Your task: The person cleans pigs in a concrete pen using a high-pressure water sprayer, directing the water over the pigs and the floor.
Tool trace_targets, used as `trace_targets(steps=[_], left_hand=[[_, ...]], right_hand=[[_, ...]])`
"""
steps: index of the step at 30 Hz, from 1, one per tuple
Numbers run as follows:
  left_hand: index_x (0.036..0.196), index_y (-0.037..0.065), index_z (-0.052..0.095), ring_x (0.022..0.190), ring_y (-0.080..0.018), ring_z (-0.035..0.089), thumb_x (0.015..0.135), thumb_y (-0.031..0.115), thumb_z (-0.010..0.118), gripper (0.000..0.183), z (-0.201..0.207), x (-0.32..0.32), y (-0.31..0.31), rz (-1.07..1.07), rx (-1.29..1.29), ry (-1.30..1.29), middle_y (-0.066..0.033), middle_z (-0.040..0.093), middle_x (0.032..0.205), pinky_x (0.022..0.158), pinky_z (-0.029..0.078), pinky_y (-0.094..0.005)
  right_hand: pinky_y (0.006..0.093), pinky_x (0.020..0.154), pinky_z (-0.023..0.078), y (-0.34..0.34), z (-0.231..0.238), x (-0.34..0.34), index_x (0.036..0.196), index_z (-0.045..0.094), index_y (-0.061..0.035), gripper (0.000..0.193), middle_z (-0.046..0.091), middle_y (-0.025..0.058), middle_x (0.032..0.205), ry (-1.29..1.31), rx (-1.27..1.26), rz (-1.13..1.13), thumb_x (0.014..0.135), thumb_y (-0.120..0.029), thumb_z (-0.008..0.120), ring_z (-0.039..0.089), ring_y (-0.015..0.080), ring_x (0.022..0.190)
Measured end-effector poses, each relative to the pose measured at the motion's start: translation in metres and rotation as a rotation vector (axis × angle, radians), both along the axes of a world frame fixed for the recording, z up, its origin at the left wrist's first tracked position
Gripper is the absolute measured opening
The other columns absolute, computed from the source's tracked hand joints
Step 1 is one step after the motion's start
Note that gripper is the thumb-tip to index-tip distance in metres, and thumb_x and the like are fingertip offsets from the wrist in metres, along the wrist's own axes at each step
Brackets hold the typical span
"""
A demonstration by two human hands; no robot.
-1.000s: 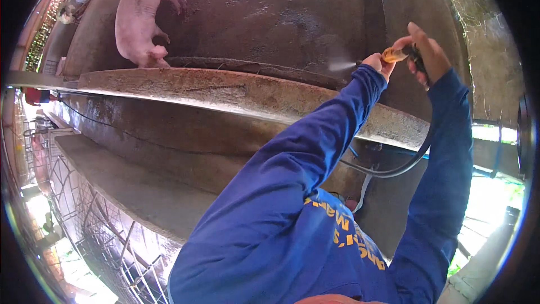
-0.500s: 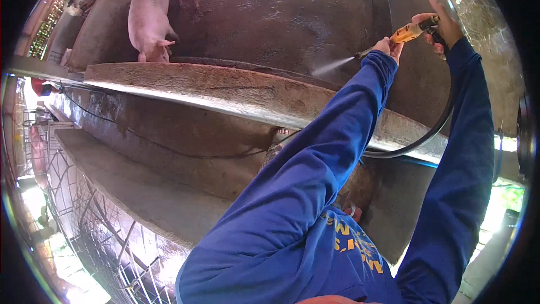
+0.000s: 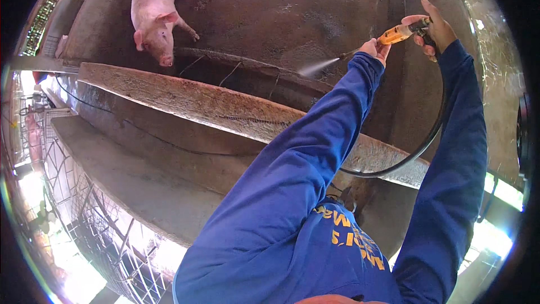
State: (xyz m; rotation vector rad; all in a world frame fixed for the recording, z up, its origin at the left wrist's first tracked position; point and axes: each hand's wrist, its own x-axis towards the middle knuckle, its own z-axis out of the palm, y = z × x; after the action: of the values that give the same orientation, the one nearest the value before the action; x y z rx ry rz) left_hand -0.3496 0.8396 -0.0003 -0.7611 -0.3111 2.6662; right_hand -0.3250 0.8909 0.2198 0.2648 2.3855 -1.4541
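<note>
An orange-and-black pressure washer spray gun (image 3: 395, 35) is held in both hands, out over the pen wall. My left hand (image 3: 376, 50) is closed around its front end, near the thin nozzle. Farther right, my right hand (image 3: 440, 32) grips the black handle at the back, its thumb raised. White water spray (image 3: 319, 67) fans out from the nozzle, down and left into the pen. From the handle a black hose (image 3: 440, 114) loops down beside my right forearm and across the wall top. A pink pig (image 3: 154, 11) stands at the upper left, facing the wall.
The low concrete wall (image 3: 197, 98) runs across in front of me. Behind it lies a trough (image 3: 222, 76) with thin bars, and wet concrete floor (image 3: 264, 5). A ledge (image 3: 124, 163) and wire fencing (image 3: 121, 228) are at lower left. A dark line (image 3: 163, 143) trails along the walkway.
The pig has lifted its head from behind the wall and it now shows whole. Both hands and the spray gun appear slightly farther left. More of the trough is visible.
</note>
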Motion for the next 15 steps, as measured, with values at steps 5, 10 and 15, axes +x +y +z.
trace_targets(steps=[5, 10, 15], left_hand=[[0.095, -0.005, 0.040, 0.084, -0.0243, 0.056, 0.090, 0.014, 0.033, 0.022, -0.008, -0.018, -0.034, 0.047, -0.069, -0.033, -0.0149, 0.051, 0.092, 0.076, 0.051, -0.0328], [0.095, -0.006, 0.040, 0.083, -0.0249, 0.056, 0.090, 0.014, 0.033, 0.021, -0.009, -0.033, -0.070, 0.084, -0.132, -0.028, -0.0152, 0.050, 0.091, 0.076, 0.052, -0.0325], [0.091, -0.004, 0.043, 0.081, -0.0243, 0.057, 0.090, 0.015, 0.033, 0.021, -0.003, -0.044, -0.096, 0.116, -0.188, 0.049, -0.0140, 0.053, 0.088, 0.074, 0.053, -0.0322]], right_hand=[[0.0162, 0.024, 0.029, -0.014, -0.017, -0.030, 0.089, 0.058, -0.0013, 0.066, 0.046, 0.0019, 0.048, -0.050, -0.086, 0.035, 0.075, -0.062, 0.037, 0.035, 0.0046, 0.027], [0.0168, 0.024, 0.028, -0.031, -0.028, -0.047, 0.092, 0.057, -0.0025, 0.068, 0.047, 0.0015, 0.051, -0.072, -0.153, 0.103, 0.075, -0.064, 0.035, 0.036, 0.0042, 0.028], [0.0172, 0.024, 0.027, -0.049, -0.023, -0.052, 0.095, 0.056, -0.0047, 0.068, 0.046, 0.0007, 0.050, -0.015, -0.159, 0.136, 0.074, -0.065, 0.033, 0.035, 0.0038, 0.028]])
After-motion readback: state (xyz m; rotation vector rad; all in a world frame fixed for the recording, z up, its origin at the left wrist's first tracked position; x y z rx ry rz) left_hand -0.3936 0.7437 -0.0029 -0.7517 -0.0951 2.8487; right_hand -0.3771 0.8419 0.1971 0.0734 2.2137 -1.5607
